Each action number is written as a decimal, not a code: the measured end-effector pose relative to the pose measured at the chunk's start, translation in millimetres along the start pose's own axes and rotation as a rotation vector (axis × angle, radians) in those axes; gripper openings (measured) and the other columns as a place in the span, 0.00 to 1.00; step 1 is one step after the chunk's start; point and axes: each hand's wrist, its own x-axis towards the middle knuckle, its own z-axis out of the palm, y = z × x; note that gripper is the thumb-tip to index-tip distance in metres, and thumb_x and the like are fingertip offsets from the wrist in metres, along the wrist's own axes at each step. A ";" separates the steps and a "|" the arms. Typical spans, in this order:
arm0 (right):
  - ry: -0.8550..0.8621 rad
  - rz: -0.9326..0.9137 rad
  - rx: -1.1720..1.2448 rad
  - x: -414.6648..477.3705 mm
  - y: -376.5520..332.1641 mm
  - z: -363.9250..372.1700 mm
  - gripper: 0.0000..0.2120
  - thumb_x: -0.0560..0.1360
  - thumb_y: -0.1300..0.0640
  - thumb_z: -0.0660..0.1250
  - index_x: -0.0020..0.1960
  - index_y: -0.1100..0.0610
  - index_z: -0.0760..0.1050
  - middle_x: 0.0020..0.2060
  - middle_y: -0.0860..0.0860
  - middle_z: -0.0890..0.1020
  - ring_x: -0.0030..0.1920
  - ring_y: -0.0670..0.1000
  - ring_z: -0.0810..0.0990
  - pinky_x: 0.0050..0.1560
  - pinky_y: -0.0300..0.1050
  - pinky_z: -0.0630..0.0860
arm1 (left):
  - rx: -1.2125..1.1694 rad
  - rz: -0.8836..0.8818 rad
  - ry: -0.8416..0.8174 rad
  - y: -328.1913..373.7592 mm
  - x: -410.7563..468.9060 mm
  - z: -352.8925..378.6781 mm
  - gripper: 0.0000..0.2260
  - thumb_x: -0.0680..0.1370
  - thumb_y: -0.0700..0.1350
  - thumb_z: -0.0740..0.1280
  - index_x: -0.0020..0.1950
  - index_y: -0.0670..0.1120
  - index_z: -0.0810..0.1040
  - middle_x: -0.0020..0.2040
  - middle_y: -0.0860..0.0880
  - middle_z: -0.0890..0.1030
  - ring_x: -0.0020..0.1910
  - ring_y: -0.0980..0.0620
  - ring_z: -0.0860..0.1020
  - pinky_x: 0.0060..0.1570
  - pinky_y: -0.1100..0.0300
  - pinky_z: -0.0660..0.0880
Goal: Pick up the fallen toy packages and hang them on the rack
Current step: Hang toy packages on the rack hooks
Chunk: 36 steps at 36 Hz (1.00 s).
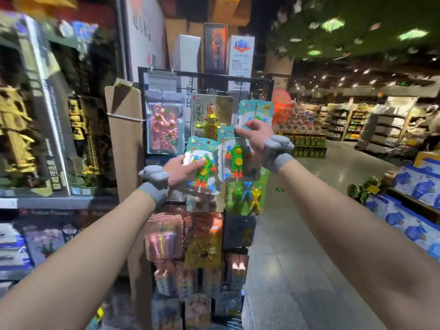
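Left hand (181, 170): grips first toy package (202, 177) by its side. Right hand (254, 136): pinches second toy package (234, 163) at its top edge, just below a matching hung package (256, 113). Step: hanging (hook not discernible). Next: thread the hole onto a rack (250, 78) peg.

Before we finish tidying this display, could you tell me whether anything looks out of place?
Two toy packages are off the rack: the left hand holds the left package, tilted, and the right hand pinches the right package by its top. Lower packages are too blurred to judge.
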 end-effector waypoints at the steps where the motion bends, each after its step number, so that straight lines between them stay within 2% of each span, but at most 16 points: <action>1: 0.013 -0.013 0.007 6.2 -4.7 -4.0 0.10 0.73 0.52 0.74 0.40 0.53 0.74 0.38 0.47 0.78 0.42 0.48 0.75 0.46 0.39 0.72 | 0.013 0.000 0.007 3.9 2.5 -4.0 0.27 0.74 0.66 0.66 0.63 0.48 0.78 0.55 0.50 0.82 0.52 0.51 0.80 0.49 0.60 0.73; 2: 0.017 -0.026 0.009 11.2 -9.0 -8.3 0.08 0.73 0.51 0.74 0.42 0.53 0.77 0.41 0.47 0.80 0.45 0.49 0.77 0.51 0.41 0.74 | 0.019 0.008 0.012 7.6 4.1 -7.6 0.30 0.72 0.68 0.66 0.63 0.48 0.78 0.55 0.50 0.82 0.52 0.51 0.81 0.47 0.61 0.73; 4: 0.043 -0.047 -0.011 17.2 -18.4 -17.2 0.11 0.73 0.51 0.73 0.51 0.56 0.80 0.49 0.48 0.82 0.49 0.48 0.78 0.55 0.43 0.75 | 0.034 0.014 0.027 12.8 6.0 -12.5 0.31 0.71 0.69 0.66 0.64 0.47 0.78 0.56 0.49 0.82 0.52 0.51 0.81 0.46 0.62 0.74; 5: 0.060 -0.063 0.002 20.3 -25.3 -21.2 0.11 0.74 0.51 0.72 0.53 0.56 0.80 0.49 0.48 0.82 0.48 0.47 0.79 0.54 0.43 0.75 | 0.040 0.016 0.031 14.7 6.8 -16.2 0.31 0.72 0.68 0.66 0.64 0.47 0.78 0.56 0.49 0.82 0.52 0.50 0.81 0.49 0.60 0.75; 7: 0.109 -0.090 0.048 27.7 -31.3 -31.1 0.06 0.75 0.53 0.71 0.50 0.53 0.80 0.45 0.45 0.82 0.46 0.44 0.79 0.53 0.42 0.77 | 0.034 0.016 0.032 18.5 7.0 -19.2 0.31 0.71 0.67 0.66 0.65 0.47 0.77 0.57 0.49 0.82 0.52 0.50 0.81 0.53 0.57 0.77; 11: 0.169 -0.110 0.057 42.4 -36.2 -41.1 0.05 0.74 0.53 0.70 0.49 0.52 0.82 0.45 0.44 0.83 0.46 0.43 0.80 0.51 0.40 0.79 | 0.010 0.014 0.035 20.1 6.3 -24.9 0.23 0.75 0.62 0.67 0.63 0.49 0.77 0.54 0.52 0.82 0.43 0.59 0.80 0.37 0.71 0.73; 15: 0.173 -0.103 0.011 47.0 -37.6 -45.1 0.08 0.75 0.51 0.69 0.52 0.52 0.82 0.47 0.43 0.83 0.46 0.39 0.79 0.41 0.32 0.73 | -0.041 0.023 0.066 16.7 7.8 -26.5 0.20 0.76 0.59 0.68 0.63 0.48 0.77 0.54 0.53 0.81 0.42 0.65 0.77 0.31 0.79 0.69; 21: 0.166 -0.083 -0.070 54.7 -36.9 -47.2 0.05 0.76 0.50 0.68 0.51 0.48 0.80 0.47 0.42 0.80 0.45 0.40 0.76 0.47 0.37 0.72 | -0.045 0.038 0.060 15.6 5.0 -31.9 0.19 0.77 0.56 0.69 0.64 0.48 0.77 0.53 0.54 0.80 0.43 0.67 0.76 0.33 0.80 0.69; 25: 0.163 -0.068 -0.053 57.2 -37.6 -47.6 0.05 0.76 0.50 0.69 0.51 0.48 0.81 0.48 0.42 0.81 0.46 0.40 0.77 0.45 0.38 0.73 | -0.037 0.033 0.053 16.3 2.6 -33.8 0.19 0.76 0.58 0.69 0.63 0.50 0.78 0.54 0.53 0.82 0.45 0.64 0.79 0.37 0.76 0.71; 29: 0.162 -0.050 -0.029 60.3 -38.0 -46.8 0.03 0.76 0.52 0.69 0.49 0.48 0.80 0.48 0.44 0.82 0.48 0.44 0.78 0.46 0.39 0.75 | -0.018 0.033 0.055 19.3 0.0 -32.9 0.19 0.76 0.57 0.68 0.62 0.49 0.77 0.52 0.54 0.81 0.44 0.64 0.78 0.35 0.76 0.71; 34: 0.154 -0.018 0.035 61.7 -36.1 -44.5 0.06 0.78 0.54 0.67 0.53 0.52 0.81 0.49 0.46 0.82 0.48 0.44 0.78 0.39 0.36 0.73 | -0.022 0.021 0.041 22.9 -3.4 -31.5 0.30 0.70 0.65 0.68 0.64 0.47 0.78 0.55 0.51 0.83 0.49 0.56 0.82 0.43 0.67 0.75; 36: 0.153 -0.006 0.052 62.4 -36.3 -44.6 0.05 0.78 0.54 0.66 0.52 0.51 0.80 0.49 0.46 0.82 0.48 0.44 0.79 0.41 0.36 0.75 | -0.037 0.024 0.035 24.5 -3.1 -29.8 0.30 0.69 0.66 0.68 0.63 0.47 0.78 0.55 0.51 0.83 0.50 0.56 0.82 0.44 0.67 0.75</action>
